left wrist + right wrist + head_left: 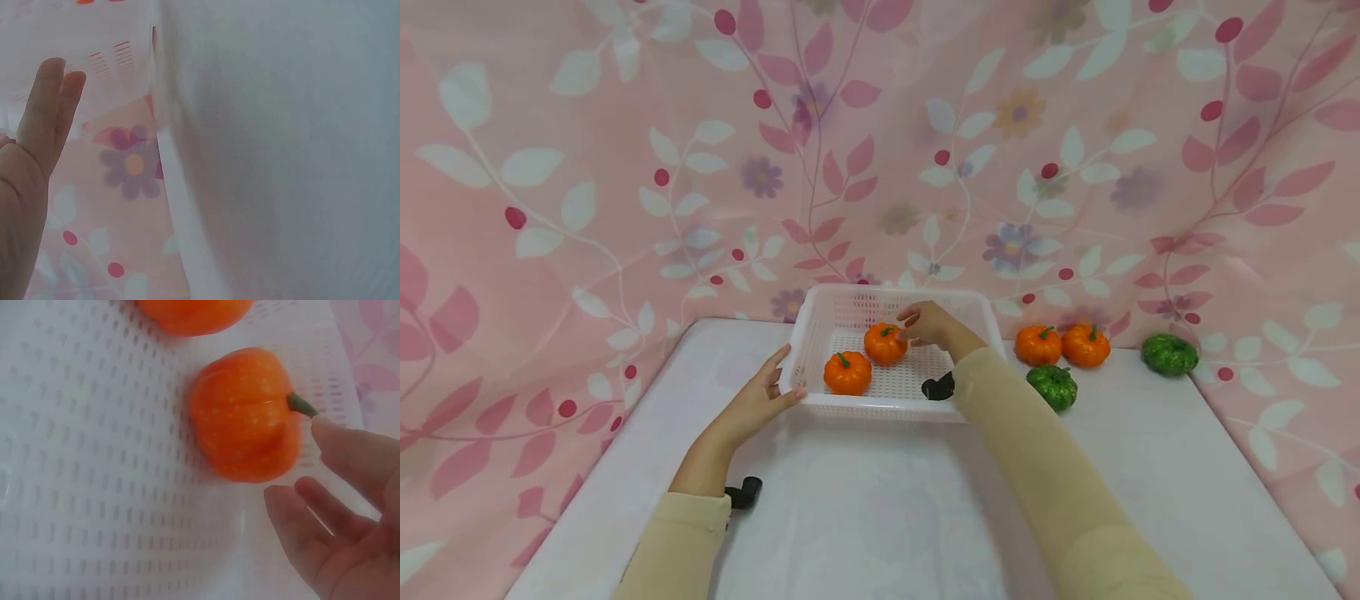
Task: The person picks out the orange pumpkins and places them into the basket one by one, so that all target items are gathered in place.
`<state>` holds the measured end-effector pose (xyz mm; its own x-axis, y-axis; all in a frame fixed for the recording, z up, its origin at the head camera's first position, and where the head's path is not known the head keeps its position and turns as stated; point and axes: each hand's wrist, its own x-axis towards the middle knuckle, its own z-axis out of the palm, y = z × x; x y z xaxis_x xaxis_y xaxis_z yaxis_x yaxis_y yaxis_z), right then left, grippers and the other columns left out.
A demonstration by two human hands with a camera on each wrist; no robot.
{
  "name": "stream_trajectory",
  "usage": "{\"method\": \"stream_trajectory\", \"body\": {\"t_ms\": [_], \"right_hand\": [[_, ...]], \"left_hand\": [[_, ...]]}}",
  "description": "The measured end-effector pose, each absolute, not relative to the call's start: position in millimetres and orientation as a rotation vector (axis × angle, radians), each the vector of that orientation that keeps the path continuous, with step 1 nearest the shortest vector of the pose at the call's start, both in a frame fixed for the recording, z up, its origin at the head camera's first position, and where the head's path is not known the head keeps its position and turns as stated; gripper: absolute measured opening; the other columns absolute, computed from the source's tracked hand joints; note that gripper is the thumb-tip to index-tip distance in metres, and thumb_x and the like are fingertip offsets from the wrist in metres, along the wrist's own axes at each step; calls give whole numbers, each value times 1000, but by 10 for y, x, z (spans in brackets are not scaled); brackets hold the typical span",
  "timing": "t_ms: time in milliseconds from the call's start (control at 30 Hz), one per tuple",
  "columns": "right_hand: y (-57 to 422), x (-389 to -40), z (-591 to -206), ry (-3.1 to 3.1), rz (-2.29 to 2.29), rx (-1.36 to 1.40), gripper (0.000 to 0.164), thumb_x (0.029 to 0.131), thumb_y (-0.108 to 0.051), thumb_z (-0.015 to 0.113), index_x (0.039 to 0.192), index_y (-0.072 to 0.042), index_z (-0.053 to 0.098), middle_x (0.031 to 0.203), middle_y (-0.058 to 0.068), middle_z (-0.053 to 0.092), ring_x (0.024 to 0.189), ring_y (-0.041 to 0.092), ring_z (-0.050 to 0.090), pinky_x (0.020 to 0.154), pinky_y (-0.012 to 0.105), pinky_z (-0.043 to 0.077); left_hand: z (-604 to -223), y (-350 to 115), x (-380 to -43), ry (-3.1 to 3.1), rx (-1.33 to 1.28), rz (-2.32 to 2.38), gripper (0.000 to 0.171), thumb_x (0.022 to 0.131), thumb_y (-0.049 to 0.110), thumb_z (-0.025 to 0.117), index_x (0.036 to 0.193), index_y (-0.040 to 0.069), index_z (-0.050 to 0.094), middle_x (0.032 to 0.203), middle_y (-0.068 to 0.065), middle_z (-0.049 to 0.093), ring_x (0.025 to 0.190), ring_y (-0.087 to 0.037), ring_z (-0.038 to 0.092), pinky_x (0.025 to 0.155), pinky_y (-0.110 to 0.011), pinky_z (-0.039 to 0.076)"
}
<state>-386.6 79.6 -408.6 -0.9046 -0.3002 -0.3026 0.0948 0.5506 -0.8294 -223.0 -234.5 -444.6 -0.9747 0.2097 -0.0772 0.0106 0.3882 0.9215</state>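
In the head view, a white basket (880, 406) stands on the desk (865, 500), its long axis running left to right. It contains two squat pumpkins: the inner orange pumpkin (883, 346), whose green stem points up and to the right, and the outer orange pumpkin (847, 377), nearer the front left corner, its stem leaning up and left. The left hand (758, 402) touches the basket's left end, thumb and fingers spread apart. The right hand (931, 325) is inside the basket's outline, just beside the inner orange pumpkin. Right of the basket are two more orange pumpkins (1086, 346) and two green pumpkins (1052, 387).

In the left wrist view, two fingers (42, 106) of the left hand stretch out straight before the slotted basket wall, with floral cloth (134, 206) below.

In the right wrist view, the inner orange pumpkin is broader across than along its stem, which points right, towards the right hand. The fingers there are parted and grip nothing; one fingertip meets or nearly meets the stem, and I cannot tell which.
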Motion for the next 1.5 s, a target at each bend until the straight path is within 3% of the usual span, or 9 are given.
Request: {"method": "stream_trajectory", "body": {"t_ms": [233,500,767,967,1167,1500], "right_hand": [[945,-3811,-3898,2347,-1327,-203,47,96,-6,67,140,1,53,135,21,54,124,42,55,99,44,51],[1083,-3721,-3696,2346,-1362,-261,50,96,-9,67,142,1,51,141,22,54,126,40,54,98,42,51],[1187,-3598,-3578,2397,-1346,-282,48,96,-12,68,141,-1,53,139,19,55,123,34,57,99,43,51],[1297,-3475,-3491,2395,-1371,-311,48,97,-12,66,141,0,52,143,23,51,125,35,55,102,47,48],[1401,-3358,-3454,2404,-1391,-338,47,98,-12,65,142,-1,51,143,25,49,126,37,54,104,50,46],[1572,-3215,-3464,2475,-1338,-351,47,99,-20,65,142,-5,52,146,23,48,127,37,53,105,49,46]], "left_hand": [[-4441,-2333,-2241,2451,206,1641,91,96,29,70,162,28,8,159,-34,16,142,-50,31,111,-60,31],[-4444,-2348,-2230,2468,193,1618,91,96,29,69,162,28,7,159,-34,15,142,-52,29,111,-62,29],[-4435,-2330,-2217,2442,209,1654,90,97,24,69,162,26,7,157,-30,29,133,-43,47,111,-60,33],[-4449,-2336,-2224,2453,204,1640,90,97,25,69,162,27,7,158,-31,24,135,-44,44,111,-60,32],[-4461,-2348,-2232,2454,219,1642,91,96,28,70,162,26,8,157,-30,28,131,-41,48,111,-59,33],[-4465,-2346,-2237,2450,221,1643,90,97,25,68,162,26,7,157,-30,27,134,-43,46,111,-59,32]]}}
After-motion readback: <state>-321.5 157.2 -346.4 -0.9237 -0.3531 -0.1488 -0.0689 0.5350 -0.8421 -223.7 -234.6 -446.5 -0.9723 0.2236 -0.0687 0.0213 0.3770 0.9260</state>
